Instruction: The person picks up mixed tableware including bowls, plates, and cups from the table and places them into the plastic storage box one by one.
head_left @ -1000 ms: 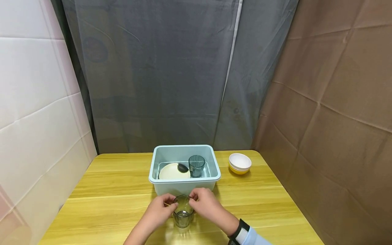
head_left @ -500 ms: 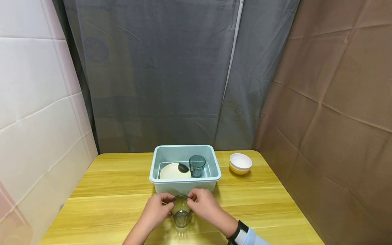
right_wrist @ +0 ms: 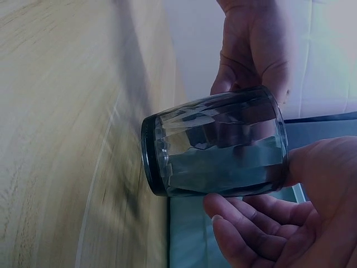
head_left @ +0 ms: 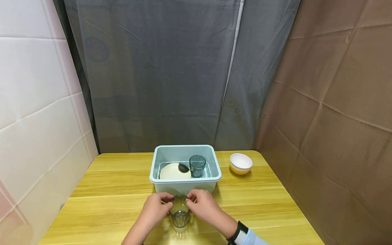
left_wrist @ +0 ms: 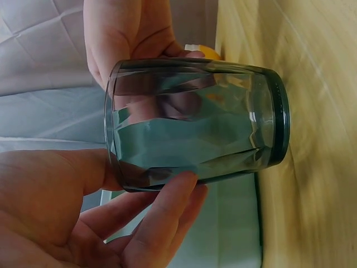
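A clear, smoky-tinted drinking glass (head_left: 180, 217) with faceted sides stands mouth up in front of the bin, its base close over the tabletop. My left hand (head_left: 154, 209) pinches its left rim, thumb at the lip and fingers along the outer wall. On the opposite side my right hand (head_left: 205, 205) pinches the rim the same way. Both wrist views show the drinking glass (left_wrist: 195, 123) between the two hands, with nothing visible inside it. Fingertips of the left hand (left_wrist: 150, 223) lie against the faceted side.
Just beyond the hands stands a light blue bin (head_left: 185, 187). Inside it are a cream plate (head_left: 171, 173) with a dark oval patch and a second, bluish glass (head_left: 197, 166). A white bowl (head_left: 241, 161) sits in a yellow bowl (head_left: 240, 172) at the table's back right.
Both hands have shifted the drinking glass slightly left, keeping their pinch on its rim. The bin and the bowls have stayed in place.
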Available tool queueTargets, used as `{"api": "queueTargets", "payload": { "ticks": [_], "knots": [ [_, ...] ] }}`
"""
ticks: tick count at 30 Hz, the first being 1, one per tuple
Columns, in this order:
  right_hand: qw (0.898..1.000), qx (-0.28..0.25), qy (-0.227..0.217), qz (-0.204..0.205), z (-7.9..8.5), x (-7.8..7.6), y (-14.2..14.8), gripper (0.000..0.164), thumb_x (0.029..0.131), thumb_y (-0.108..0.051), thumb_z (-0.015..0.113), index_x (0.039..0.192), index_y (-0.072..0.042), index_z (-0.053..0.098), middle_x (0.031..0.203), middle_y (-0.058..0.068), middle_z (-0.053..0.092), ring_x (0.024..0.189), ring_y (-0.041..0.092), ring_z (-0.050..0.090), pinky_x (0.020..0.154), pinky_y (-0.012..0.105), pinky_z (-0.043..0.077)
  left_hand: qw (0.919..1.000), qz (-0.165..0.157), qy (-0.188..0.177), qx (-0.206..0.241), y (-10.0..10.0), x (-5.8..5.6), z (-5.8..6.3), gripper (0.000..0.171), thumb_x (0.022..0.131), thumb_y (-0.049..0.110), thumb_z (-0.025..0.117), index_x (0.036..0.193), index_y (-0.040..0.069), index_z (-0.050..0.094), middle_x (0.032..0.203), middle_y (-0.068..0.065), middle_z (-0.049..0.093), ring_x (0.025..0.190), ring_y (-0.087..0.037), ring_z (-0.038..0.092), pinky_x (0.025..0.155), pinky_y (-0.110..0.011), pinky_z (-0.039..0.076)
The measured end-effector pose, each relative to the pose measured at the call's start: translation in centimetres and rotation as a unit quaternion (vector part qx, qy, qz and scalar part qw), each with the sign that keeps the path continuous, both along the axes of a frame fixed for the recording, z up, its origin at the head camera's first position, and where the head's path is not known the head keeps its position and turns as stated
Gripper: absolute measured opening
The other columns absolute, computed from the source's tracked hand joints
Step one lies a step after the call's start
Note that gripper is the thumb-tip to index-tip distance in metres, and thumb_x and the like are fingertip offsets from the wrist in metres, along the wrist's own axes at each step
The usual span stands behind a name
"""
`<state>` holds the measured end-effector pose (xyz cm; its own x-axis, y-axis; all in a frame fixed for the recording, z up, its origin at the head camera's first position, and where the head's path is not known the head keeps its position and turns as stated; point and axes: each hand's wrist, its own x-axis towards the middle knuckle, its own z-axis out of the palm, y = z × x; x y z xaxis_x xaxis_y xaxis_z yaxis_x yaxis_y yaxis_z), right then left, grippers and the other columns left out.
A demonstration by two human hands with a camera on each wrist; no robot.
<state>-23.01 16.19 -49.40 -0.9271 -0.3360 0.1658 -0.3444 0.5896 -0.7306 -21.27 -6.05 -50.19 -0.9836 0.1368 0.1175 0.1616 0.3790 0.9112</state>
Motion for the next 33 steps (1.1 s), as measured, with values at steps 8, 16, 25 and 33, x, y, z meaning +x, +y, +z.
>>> {"api": "queueTargets", "payload": {
  "ticks": [8,16,25,33],
  "knots": [
    [1.0,-0.001,-0.006,0.0,-0.1,0.2,0.0,0.005,0.096,-0.014,0.077,0.092,-0.013,0.075,0.079,-0.009,0.07,0.059,0.003,0.065,0.056,0.025,0.052,0.9999,0.006,0.004,-0.009,0.0,-0.1,0.1,0.017,0.084,-0.005,0.073,0.099,-0.002,0.081,0.082,-0.002,0.073,0.066,-0.014,0.068,0.055,-0.027,0.06],
    [1.0,0.008,-0.019,0.015,-0.1,0.2,0.3,0.014,0.104,-0.026,0.077,0.1,-0.013,0.077,0.088,-0.009,0.072,0.066,0.005,0.065,0.061,0.026,0.054,0.9992,0.01,0.02,-0.034,-0.4,-0.2,0.4,0.016,0.084,-0.003,0.074,0.098,0.001,0.081,0.081,-0.001,0.075,0.059,-0.013,0.067,0.054,-0.028,0.058],
    [0.999,0.008,-0.006,0.053,0.0,0.2,1.6,0.022,0.11,-0.037,0.071,0.104,-0.017,0.079,0.09,-0.013,0.071,0.079,0.003,0.064,0.071,0.026,0.057,0.9989,0.01,0.006,-0.046,-1.2,-0.2,0.8,0.012,0.088,0.0,0.076,0.098,0.005,0.082,0.084,-0.002,0.074,0.066,-0.014,0.068,0.057,-0.03,0.059],
    [0.993,0.037,0.045,0.099,-0.4,0.5,3.4,0.019,0.111,-0.034,0.07,0.112,-0.017,0.078,0.108,-0.006,0.074,0.098,0.008,0.069,0.082,0.033,0.062,0.9983,-0.026,-0.009,-0.052,-2.4,0.0,2.1,0.016,0.088,-0.002,0.071,0.1,0.003,0.08,0.087,-0.006,0.072,0.071,-0.018,0.069,0.058,-0.03,0.062]
  ]
}}
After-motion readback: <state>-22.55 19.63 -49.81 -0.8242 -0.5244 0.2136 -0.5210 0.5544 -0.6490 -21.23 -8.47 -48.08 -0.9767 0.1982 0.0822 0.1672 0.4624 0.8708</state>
